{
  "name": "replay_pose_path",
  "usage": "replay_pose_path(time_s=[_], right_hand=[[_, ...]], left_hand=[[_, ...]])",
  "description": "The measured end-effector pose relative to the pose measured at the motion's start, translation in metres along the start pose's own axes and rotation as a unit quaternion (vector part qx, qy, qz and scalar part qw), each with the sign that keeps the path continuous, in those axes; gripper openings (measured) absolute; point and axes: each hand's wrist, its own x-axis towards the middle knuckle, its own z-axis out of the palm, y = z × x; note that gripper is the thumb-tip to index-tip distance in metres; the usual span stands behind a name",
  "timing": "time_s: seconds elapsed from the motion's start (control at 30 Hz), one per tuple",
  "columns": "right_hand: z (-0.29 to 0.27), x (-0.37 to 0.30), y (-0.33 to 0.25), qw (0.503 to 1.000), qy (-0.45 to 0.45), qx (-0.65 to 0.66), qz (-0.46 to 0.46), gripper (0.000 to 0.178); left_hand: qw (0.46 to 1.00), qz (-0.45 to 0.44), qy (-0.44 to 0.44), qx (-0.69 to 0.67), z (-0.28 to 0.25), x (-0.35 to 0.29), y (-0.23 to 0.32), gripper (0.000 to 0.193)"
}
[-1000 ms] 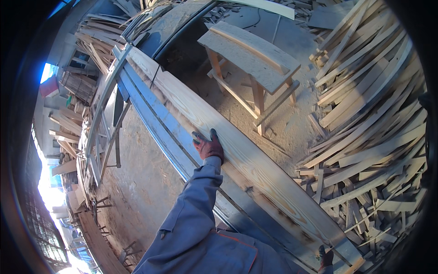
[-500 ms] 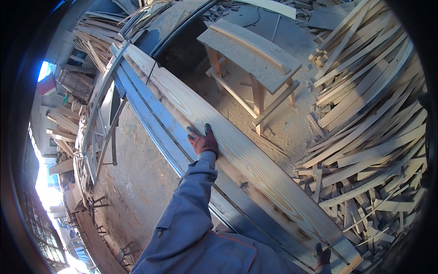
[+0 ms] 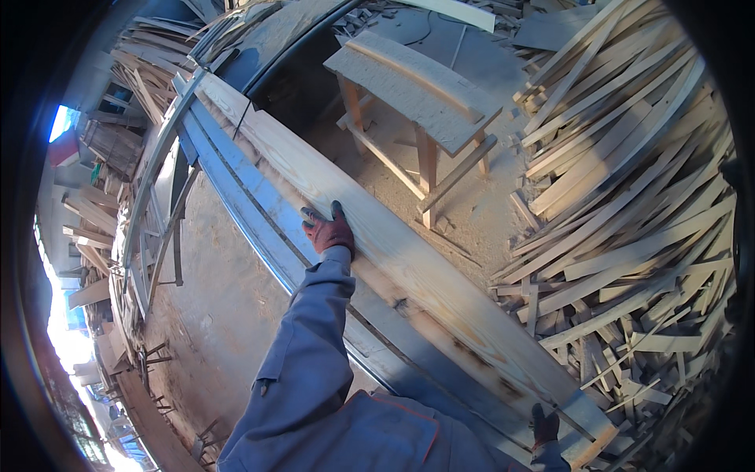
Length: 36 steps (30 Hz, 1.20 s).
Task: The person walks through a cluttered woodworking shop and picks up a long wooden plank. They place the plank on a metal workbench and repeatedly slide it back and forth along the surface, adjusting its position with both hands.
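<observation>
A long pale wooden plank (image 3: 409,253) with wavy grain and a dark knot lies lengthwise on a long metal machine table (image 3: 244,198) that has a slot along it. My left hand (image 3: 329,231), in a red glove with dark fingertips, rests on the plank around its middle, fingers and thumb spread. Down at the lower right, my right hand (image 3: 544,429), in a similar glove, lies at the plank's near end. Its thumb and fingers look apart, though part of that hand is hard to make out.
A dusty wooden workbench (image 3: 413,90) with a curved strip on top stands beyond the plank. Piles of cut wood strips (image 3: 629,189) rise at the right. More stacked timber (image 3: 118,149) and a curved rail (image 3: 145,200) are at the left.
The whole view has shifted a little, so the scene sits slightly further left and up. Both hands stay on the plank in much the same places.
</observation>
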Motion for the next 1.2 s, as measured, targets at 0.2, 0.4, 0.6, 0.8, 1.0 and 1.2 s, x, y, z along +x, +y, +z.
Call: replay_pose_path(time_s=[0.2,0.4,0.6,0.8,1.0,1.2], right_hand=[[0.008,-0.035,-0.042,0.932,0.170,-0.305,-0.101,0.087],[0.024,-0.037,-0.083,0.696,0.072,-0.471,-0.538,0.092],[0.033,-0.026,-0.067,0.695,0.086,-0.451,-0.553,0.088],[-0.006,-0.004,-0.061,0.654,0.004,-0.447,-0.610,0.068],[-0.004,0.010,-0.047,0.649,0.040,-0.408,-0.641,0.059],[0.001,0.018,-0.048,0.635,0.063,-0.400,-0.658,0.057]], left_hand=[[0.999,0.008,0.009,-0.036,-0.005,-0.004,-0.004,0.106],[0.992,0.063,0.054,-0.092,-0.003,-0.014,-0.022,0.104],[0.992,0.080,0.099,-0.022,-0.019,-0.108,-0.141,0.098],[0.999,-0.029,0.030,-0.033,-0.019,-0.248,-0.229,0.108],[0.974,-0.211,-0.034,-0.072,-0.021,-0.282,-0.232,0.102],[0.975,-0.211,-0.014,-0.068,-0.009,-0.283,-0.231,0.100]])
